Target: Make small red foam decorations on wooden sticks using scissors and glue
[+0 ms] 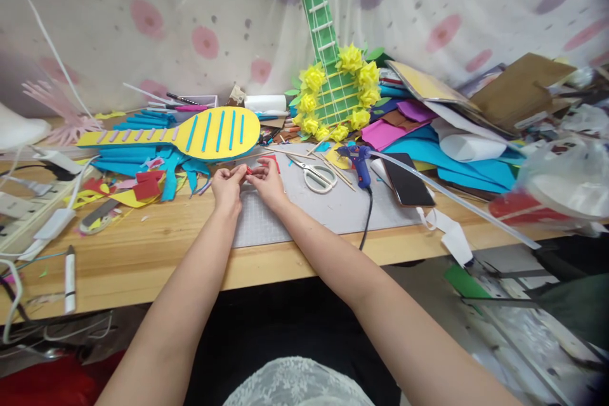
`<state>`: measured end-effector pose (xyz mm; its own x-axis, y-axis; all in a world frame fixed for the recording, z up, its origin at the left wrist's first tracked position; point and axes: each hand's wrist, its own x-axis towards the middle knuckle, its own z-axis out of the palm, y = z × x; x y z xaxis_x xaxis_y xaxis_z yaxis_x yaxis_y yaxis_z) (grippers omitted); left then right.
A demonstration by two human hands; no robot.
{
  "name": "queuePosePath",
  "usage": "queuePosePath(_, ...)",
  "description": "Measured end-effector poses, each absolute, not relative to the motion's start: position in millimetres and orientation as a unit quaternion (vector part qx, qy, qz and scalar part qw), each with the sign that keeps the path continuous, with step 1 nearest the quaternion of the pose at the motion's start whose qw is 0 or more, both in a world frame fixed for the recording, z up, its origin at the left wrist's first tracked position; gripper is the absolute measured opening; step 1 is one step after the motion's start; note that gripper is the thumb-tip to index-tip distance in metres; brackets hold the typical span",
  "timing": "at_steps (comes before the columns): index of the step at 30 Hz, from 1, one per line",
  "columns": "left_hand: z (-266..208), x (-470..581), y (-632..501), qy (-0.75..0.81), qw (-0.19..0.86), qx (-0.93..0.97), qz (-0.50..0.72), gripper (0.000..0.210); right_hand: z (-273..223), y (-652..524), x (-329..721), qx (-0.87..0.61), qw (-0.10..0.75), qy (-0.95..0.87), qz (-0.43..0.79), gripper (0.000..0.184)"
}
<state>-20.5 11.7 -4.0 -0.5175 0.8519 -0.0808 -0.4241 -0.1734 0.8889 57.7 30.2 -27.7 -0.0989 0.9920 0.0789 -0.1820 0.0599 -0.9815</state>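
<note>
My left hand (229, 188) pinches a small red piece of paper (248, 170) over the grey cutting mat (259, 228). Close beside it, my right hand (267, 181) has its fingers curled at the same red piece, thumb and fingertips meeting it. Part of the red piece is hidden by the fingers. Another bit of red paper shows just behind my right hand. White-handled scissors (320, 179) lie on the mat to the right, with thin wooden sticks (340, 174) next to them. A blue glue gun (360, 167) rests farther right, its cord running toward the table's front edge.
A yellow paper guitar shape (216, 133) lies at the back left above blue paper and scraps. Behind the mat stands a green guitar (328, 70) with yellow flowers. A phone (408, 181), stacked coloured paper (442, 152) and a plastic bag (566, 177) are at right; a marker (70, 280) lies front left.
</note>
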Motion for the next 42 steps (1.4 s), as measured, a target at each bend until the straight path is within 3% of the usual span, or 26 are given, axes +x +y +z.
queuePosePath(23, -3.8, -27.3, 10.5, 0.411, 0.534, 0.265, 0.689, 0.047, -17.4, 23.6, 59.1, -0.378, 0.525, -0.463, 0.605, 0.033)
queuePosePath(31, -4.7, -29.8, 10.3, 0.384, 0.548, 0.283, 0.687, 0.050, -17.5, 25.9, 66.4, -0.350, 0.530, -0.477, 0.607, 0.039)
queuePosePath(42, -5.8, -26.5, 11.9, 0.371, 0.545, 0.270, 0.702, 0.050, -16.5, 23.3, 71.0, -0.331, 0.558, -0.556, 0.519, 0.043)
